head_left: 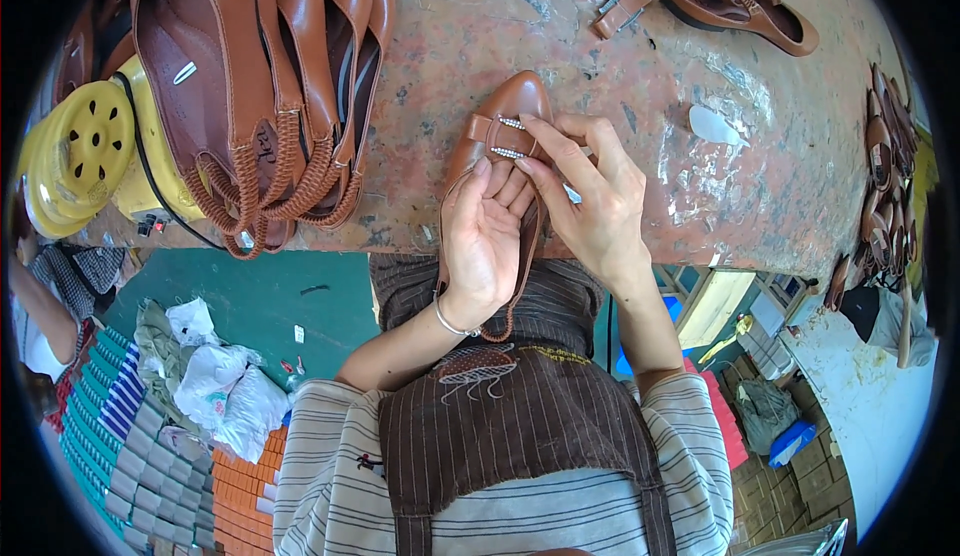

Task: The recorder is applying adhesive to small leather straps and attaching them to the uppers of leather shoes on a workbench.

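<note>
A brown leather slingback shoe (525, 96) lies toe away from me at the near edge of the workbench. My left hand (482, 241) grips it, with the fingers inside the shoe opening and the thumb on the outside of the upper. Across the vamp runs a brown strap with a buckle ornament (510, 138) edged by two rows of small white beads. My right hand (597, 191) pinches this ornament, index finger at its far end and thumb at its near end. The braided heel strap (497, 336) hangs toward my apron.
Several matching brown slingbacks (185, 26) stand at the left beside a yellow perforated object (80, 156) and a black cord. Brown strap pieces (622, 11), another shoe (740, 11) and a whitish translucent piece (715, 126) lie farther right. White plastic bags (235, 396) sit at lower left.
</note>
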`<move>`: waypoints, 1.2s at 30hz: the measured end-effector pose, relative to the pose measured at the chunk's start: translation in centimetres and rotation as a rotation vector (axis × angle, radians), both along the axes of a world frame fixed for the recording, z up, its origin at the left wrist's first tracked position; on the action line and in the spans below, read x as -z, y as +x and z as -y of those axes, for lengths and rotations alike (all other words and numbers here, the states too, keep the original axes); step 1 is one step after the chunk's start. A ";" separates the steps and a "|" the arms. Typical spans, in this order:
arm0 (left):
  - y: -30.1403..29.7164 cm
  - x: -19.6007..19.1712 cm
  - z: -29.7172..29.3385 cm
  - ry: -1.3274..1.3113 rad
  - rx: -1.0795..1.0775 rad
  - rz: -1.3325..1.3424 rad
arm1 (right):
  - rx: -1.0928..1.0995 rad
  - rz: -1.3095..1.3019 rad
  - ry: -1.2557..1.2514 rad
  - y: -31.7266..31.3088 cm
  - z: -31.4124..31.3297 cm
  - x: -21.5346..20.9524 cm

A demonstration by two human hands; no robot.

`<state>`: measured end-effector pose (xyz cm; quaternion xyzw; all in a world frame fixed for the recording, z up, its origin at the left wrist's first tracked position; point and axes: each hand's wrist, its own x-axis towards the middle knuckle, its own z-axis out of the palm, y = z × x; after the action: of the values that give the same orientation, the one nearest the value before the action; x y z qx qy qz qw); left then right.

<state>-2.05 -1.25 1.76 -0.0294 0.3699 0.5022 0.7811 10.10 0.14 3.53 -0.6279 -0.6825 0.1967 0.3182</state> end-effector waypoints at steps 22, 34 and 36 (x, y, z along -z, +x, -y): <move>0.9 -0.7 -1.3 0.056 0.056 -0.165 | 0.435 -0.391 0.042 1.4 4.1 2.1; -3.9 -11.7 -3.3 0.123 0.327 0.134 | 0.579 -0.437 0.046 2.7 6.0 3.4; -5.4 -15.3 -6.6 0.465 0.263 0.127 | 0.560 -0.471 0.092 2.7 6.1 3.9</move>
<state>-7.45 5.32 17.05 0.1673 0.1955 0.4652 0.8470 12.76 -5.93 -0.36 -0.7129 -0.4002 0.2102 0.5361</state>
